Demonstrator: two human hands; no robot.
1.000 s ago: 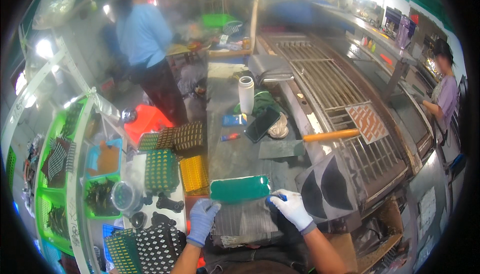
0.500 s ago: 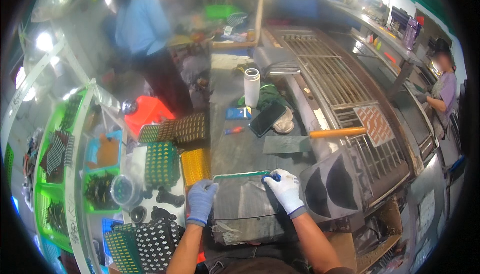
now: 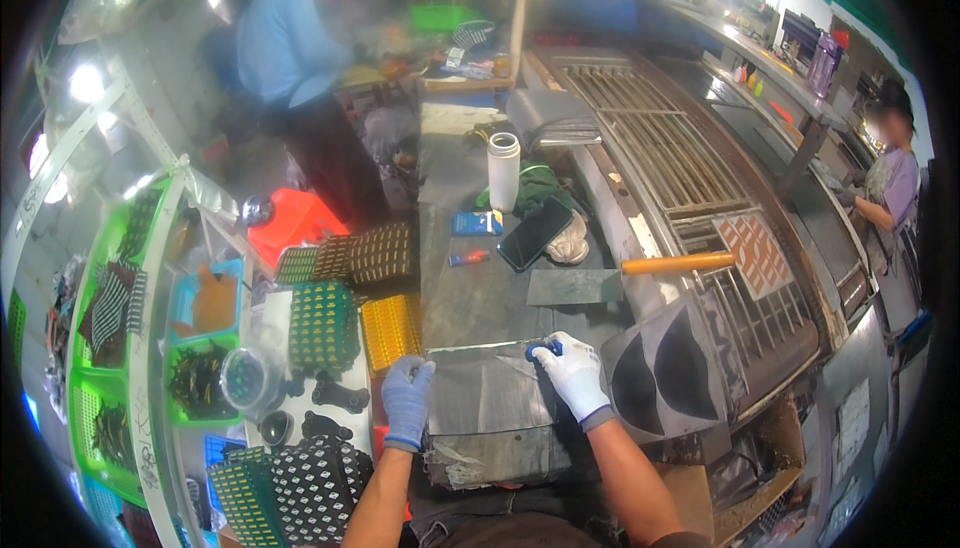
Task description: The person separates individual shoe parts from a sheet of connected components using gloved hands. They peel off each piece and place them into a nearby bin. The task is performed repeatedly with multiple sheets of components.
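Note:
A dark grey sheet [image 3: 490,393] with a pale far edge lies over a worn pad [image 3: 500,458] at the near end of the bench. My left hand [image 3: 407,406], in a blue-grey glove, is closed at the sheet's far left corner. My right hand [image 3: 570,378], in a white glove with blue fingertips, is closed with bent fingers on the far edge toward the right. The exact pinch is hidden under the fingers of both hands. Beyond lies a wide scraper blade [image 3: 574,288] with an orange handle [image 3: 677,264].
A phone [image 3: 535,238], white bottle [image 3: 504,176] and blue packet [image 3: 477,224] lie farther up the bench. Patterned sheets [image 3: 322,328] and a yellow mat [image 3: 390,335] are left; a slatted metal frame [image 3: 660,148] is right. Two people [image 3: 290,48] [image 3: 893,178] stand beyond.
The green strip along the sheet's far edge no longer shows, and the sheet's surface looks smoother and darker. Both hands stay nearly in place. The person in blue has shifted slightly.

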